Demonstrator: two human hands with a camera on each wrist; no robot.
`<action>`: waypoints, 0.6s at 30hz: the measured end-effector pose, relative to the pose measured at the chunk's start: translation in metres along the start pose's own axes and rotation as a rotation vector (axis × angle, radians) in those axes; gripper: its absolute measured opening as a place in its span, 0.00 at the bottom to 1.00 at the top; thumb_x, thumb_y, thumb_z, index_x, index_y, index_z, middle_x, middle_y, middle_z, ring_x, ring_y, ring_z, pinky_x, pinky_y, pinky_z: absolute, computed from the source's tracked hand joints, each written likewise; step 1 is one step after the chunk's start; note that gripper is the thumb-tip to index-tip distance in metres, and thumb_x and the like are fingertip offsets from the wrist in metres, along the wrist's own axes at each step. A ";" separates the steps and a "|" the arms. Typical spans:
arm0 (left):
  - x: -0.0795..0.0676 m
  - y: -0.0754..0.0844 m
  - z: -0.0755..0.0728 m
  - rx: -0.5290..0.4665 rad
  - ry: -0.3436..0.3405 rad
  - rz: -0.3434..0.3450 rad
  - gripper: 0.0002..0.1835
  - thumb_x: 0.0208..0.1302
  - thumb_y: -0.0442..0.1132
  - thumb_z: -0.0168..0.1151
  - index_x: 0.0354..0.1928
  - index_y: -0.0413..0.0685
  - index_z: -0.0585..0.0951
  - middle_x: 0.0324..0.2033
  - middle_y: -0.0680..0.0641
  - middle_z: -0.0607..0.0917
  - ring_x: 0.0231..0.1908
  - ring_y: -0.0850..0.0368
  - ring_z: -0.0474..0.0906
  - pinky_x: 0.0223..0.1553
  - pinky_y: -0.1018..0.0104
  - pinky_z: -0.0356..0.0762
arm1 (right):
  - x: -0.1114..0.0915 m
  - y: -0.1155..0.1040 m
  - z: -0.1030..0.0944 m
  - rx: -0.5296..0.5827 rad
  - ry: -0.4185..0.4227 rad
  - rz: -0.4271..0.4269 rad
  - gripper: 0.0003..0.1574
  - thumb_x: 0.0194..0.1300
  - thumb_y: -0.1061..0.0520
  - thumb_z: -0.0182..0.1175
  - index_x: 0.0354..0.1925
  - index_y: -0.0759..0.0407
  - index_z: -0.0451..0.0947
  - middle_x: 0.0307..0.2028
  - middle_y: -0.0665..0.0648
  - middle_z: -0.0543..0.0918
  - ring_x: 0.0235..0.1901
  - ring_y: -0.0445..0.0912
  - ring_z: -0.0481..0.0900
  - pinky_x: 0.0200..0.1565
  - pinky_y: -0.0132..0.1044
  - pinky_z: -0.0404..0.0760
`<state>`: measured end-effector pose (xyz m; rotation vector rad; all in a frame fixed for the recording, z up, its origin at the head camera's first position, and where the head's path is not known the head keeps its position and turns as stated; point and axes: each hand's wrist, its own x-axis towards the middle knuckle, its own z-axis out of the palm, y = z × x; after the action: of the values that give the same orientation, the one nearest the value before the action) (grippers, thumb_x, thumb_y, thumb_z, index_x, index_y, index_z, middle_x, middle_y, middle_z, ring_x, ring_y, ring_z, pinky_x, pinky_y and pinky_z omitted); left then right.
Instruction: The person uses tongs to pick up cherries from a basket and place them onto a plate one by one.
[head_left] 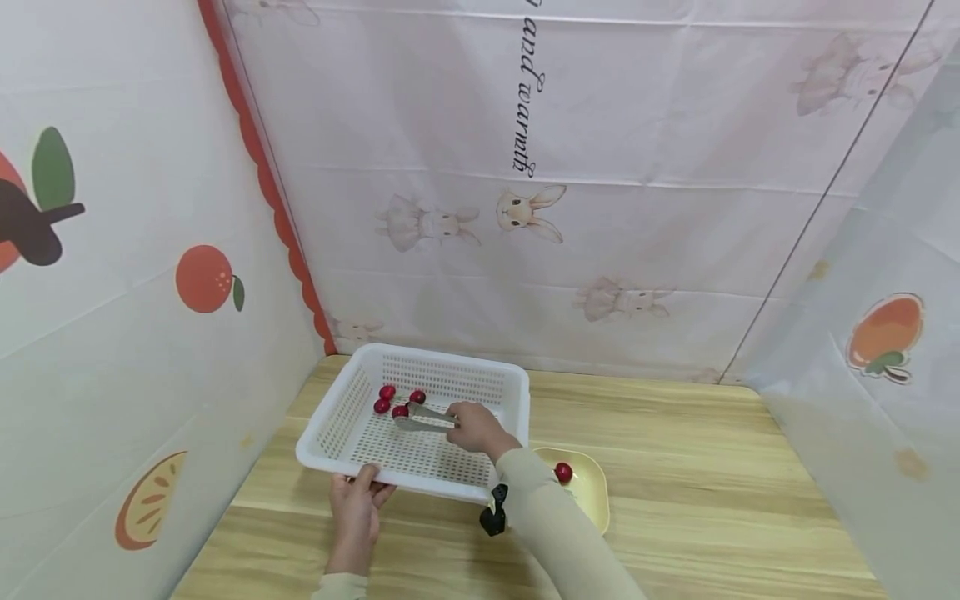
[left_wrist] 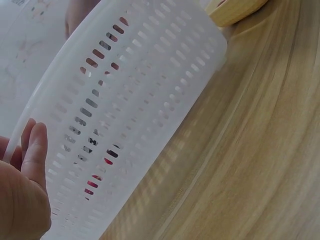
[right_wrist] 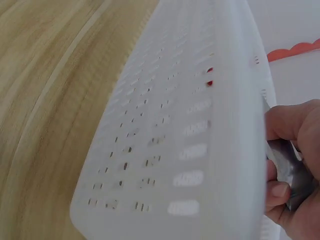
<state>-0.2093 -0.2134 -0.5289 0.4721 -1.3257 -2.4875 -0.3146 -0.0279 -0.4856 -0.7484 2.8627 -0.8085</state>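
A white perforated plastic basket (head_left: 322,461) sits on the table with several red cherries (head_left: 382,406) toward its left side. My left hand (head_left: 354,508) grips its near rim, thumb over the top and fingers underneath. In the left wrist view, the fingers hold the rim of the upright basket wall (left_wrist: 145,100). Reaching over the basket's right part, my right hand (head_left: 476,429) holds metal tongs (head_left: 422,426). Their tips are at one cherry (head_left: 401,412), one arm on either side of it. The right wrist view shows the tongs' handle (right_wrist: 287,167) inside the curled fingers, behind the basket wall.
Right of the basket lies a yellow plate (head_left: 596,493) with a red cherry (head_left: 563,472) on it, partly hidden by my right sleeve. A black bow-shaped piece (head_left: 493,512) hangs near that sleeve. Printed cloth walls (head_left: 450,308) stand behind and beside the wooden table (head_left: 690,467).
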 end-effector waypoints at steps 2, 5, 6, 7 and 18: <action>0.000 0.000 0.000 -0.007 0.001 0.000 0.21 0.62 0.23 0.45 0.55 0.48 0.64 0.32 0.48 0.83 0.29 0.54 0.82 0.36 0.61 0.82 | -0.003 -0.001 -0.002 0.009 -0.002 -0.011 0.15 0.56 0.61 0.60 0.43 0.62 0.79 0.21 0.46 0.75 0.17 0.39 0.65 0.18 0.29 0.67; 0.000 0.000 0.000 -0.023 0.001 0.009 0.21 0.62 0.23 0.45 0.55 0.48 0.63 0.33 0.48 0.83 0.30 0.54 0.83 0.36 0.60 0.82 | -0.009 -0.002 -0.004 0.016 0.000 -0.025 0.16 0.55 0.61 0.61 0.44 0.64 0.79 0.18 0.46 0.73 0.15 0.39 0.63 0.17 0.31 0.67; 0.000 0.000 0.000 -0.030 0.000 0.012 0.21 0.63 0.22 0.45 0.55 0.48 0.63 0.34 0.47 0.83 0.30 0.54 0.83 0.36 0.60 0.82 | -0.010 -0.001 -0.004 0.013 0.000 -0.024 0.16 0.55 0.61 0.61 0.44 0.63 0.79 0.17 0.46 0.73 0.15 0.39 0.63 0.19 0.32 0.68; 0.000 -0.001 0.000 -0.040 -0.001 0.015 0.21 0.63 0.22 0.44 0.55 0.47 0.63 0.34 0.47 0.83 0.30 0.54 0.83 0.36 0.60 0.82 | -0.011 -0.001 -0.004 0.008 -0.001 -0.023 0.17 0.56 0.61 0.61 0.45 0.63 0.79 0.17 0.46 0.72 0.14 0.39 0.63 0.25 0.33 0.73; 0.000 -0.001 -0.002 -0.025 0.015 0.003 0.21 0.63 0.23 0.45 0.53 0.51 0.64 0.33 0.50 0.84 0.31 0.54 0.83 0.37 0.60 0.82 | -0.024 0.004 -0.013 0.025 0.012 -0.036 0.19 0.57 0.61 0.61 0.48 0.63 0.77 0.18 0.46 0.72 0.15 0.38 0.60 0.16 0.29 0.62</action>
<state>-0.2085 -0.2139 -0.5306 0.4816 -1.2869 -2.4903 -0.2975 -0.0078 -0.4779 -0.7966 2.8523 -0.8545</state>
